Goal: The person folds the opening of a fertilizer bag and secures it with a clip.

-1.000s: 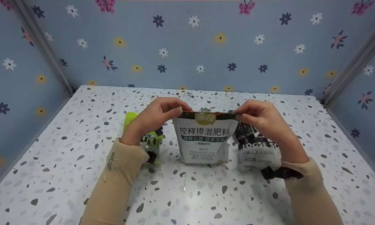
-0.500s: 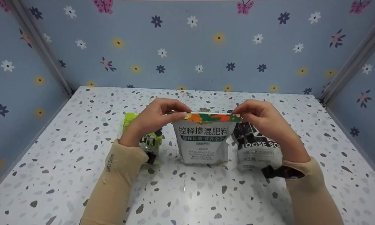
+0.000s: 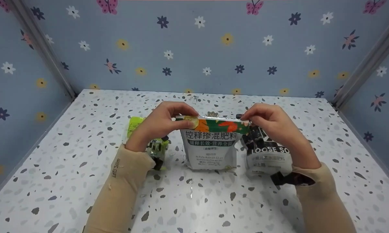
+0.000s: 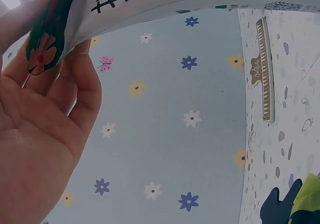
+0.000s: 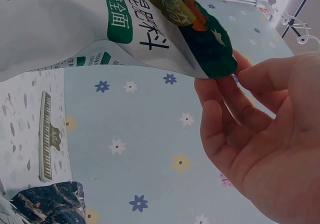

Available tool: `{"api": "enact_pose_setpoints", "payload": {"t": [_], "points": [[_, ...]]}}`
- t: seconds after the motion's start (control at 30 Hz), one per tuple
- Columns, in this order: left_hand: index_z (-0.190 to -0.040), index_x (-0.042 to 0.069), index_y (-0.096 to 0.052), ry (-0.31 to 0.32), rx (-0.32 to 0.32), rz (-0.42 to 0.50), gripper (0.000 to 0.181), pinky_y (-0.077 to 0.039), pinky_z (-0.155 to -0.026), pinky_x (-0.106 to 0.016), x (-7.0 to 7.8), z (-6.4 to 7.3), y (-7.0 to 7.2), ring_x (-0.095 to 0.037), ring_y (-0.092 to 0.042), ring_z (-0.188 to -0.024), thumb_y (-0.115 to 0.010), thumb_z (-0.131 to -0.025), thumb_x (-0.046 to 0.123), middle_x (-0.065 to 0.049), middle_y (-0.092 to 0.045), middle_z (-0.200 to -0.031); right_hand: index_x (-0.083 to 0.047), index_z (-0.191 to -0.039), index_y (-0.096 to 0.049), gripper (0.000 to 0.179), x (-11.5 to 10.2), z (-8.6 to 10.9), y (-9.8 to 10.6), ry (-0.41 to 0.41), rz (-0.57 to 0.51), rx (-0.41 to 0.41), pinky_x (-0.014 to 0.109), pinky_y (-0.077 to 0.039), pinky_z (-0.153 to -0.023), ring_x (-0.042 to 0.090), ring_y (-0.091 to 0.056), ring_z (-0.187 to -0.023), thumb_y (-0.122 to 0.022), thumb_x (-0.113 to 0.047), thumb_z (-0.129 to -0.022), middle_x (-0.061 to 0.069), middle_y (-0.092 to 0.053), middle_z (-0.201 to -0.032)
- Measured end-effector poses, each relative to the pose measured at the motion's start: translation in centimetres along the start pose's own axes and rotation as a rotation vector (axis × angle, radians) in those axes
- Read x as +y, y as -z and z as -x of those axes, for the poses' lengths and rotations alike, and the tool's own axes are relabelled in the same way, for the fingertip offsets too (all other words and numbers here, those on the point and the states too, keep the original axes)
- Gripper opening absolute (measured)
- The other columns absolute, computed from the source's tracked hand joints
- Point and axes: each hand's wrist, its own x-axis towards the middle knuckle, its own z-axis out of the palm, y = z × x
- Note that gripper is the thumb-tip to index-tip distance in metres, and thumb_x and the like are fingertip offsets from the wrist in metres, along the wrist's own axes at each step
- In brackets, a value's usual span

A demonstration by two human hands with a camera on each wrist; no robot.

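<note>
A white fertilizer pouch [image 3: 210,150] stands upright on the speckled table, its top edge folded forward into a green and orange band [image 3: 218,125]. My left hand [image 3: 158,123] pinches the left end of that fold, thumb in front and fingers behind. At the opposite end, my right hand [image 3: 272,123] grips the corner between thumb and fingers. In the right wrist view the pouch's green corner [image 5: 220,64] reaches the fingertips of the right hand [image 5: 270,119]. The left wrist view shows the flower-printed corner [image 4: 45,56] held in the left hand [image 4: 45,114].
A lime-green packet [image 3: 157,147] lies beside the left wrist. To the right is a black and white bag [image 3: 268,158] lettered "LOOSE SO", partly under the right forearm. Behind the pouch lies a long, toothed gold-and-white strip [image 4: 266,69] with a crown-like ornament. Flowered panels [image 3: 194,48] enclose the table.
The pouch's top edge has been folded forward and down, so the dark front band is covered and the green and orange back print shows. Both hands have stayed at its two ends.
</note>
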Motion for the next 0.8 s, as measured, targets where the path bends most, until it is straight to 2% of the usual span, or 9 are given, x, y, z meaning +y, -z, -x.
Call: {"api": "enact_pose_setpoints", "payload": {"t": [0.2, 0.33, 0.47, 0.63, 0.8], "points": [[-0.111, 0.011, -0.074, 0.025, 0.050, 0.015, 0.026, -0.053, -0.087, -0.040, -0.1, -0.3, -0.2, -0.018, -0.067, -0.101, -0.079, -0.088, 0.024, -0.001, -0.071, -0.111, -0.002, -0.100, -0.073, 0.024, -0.3, 0.0, 0.1, 0.000, 0.015, 0.008, 0.029, -0.052, -0.082, 0.021, -0.063, -0.092, -0.051, 0.005, -0.098, 0.008, -0.066, -0.107], [-0.108, 0.011, -0.075, 0.045, 0.054, 0.039, 0.025, -0.055, -0.085, -0.040, -0.1, -0.3, -0.3, -0.019, -0.069, -0.098, -0.080, -0.087, 0.023, -0.002, -0.072, -0.109, -0.003, -0.102, -0.073, 0.022, -0.5, 0.0, 0.0, -0.012, 0.024, 0.007, 0.028, -0.051, -0.081, 0.022, -0.062, -0.093, -0.052, 0.003, -0.099, 0.007, -0.066, -0.108], [-0.105, 0.012, -0.076, 0.048, 0.055, 0.017, 0.022, -0.055, -0.084, -0.041, 0.0, -0.4, -0.3, -0.019, -0.070, -0.095, -0.080, -0.087, 0.023, -0.001, -0.073, -0.105, -0.003, -0.104, -0.073, 0.020, -0.7, 0.0, -0.3, -0.005, 0.032, 0.021, 0.029, -0.052, -0.081, 0.021, -0.063, -0.093, -0.054, 0.000, -0.099, 0.007, -0.067, -0.108], [-0.105, 0.012, -0.076, 0.057, 0.069, -0.005, 0.024, -0.054, -0.085, -0.041, 0.1, -0.3, -0.3, -0.017, -0.070, -0.094, -0.081, -0.086, 0.025, 0.000, -0.074, -0.102, -0.002, -0.104, -0.073, 0.015, -0.9, -0.3, -1.3, 0.050, 0.034, 0.062, 0.029, -0.052, -0.082, 0.021, -0.064, -0.092, -0.058, -0.002, -0.099, 0.006, -0.068, -0.104], [-0.104, 0.011, -0.076, 0.083, 0.072, 0.000, 0.025, -0.054, -0.084, -0.040, 0.2, -0.1, -0.5, -0.018, -0.071, -0.092, -0.082, -0.085, 0.026, -0.001, -0.075, -0.099, -0.005, -0.102, -0.074, 0.012, -1.4, -0.9, -2.9, 0.124, 0.158, 0.065, 0.032, -0.054, -0.081, 0.016, -0.064, -0.091, -0.064, -0.004, -0.096, 0.001, -0.068, -0.102]]}}
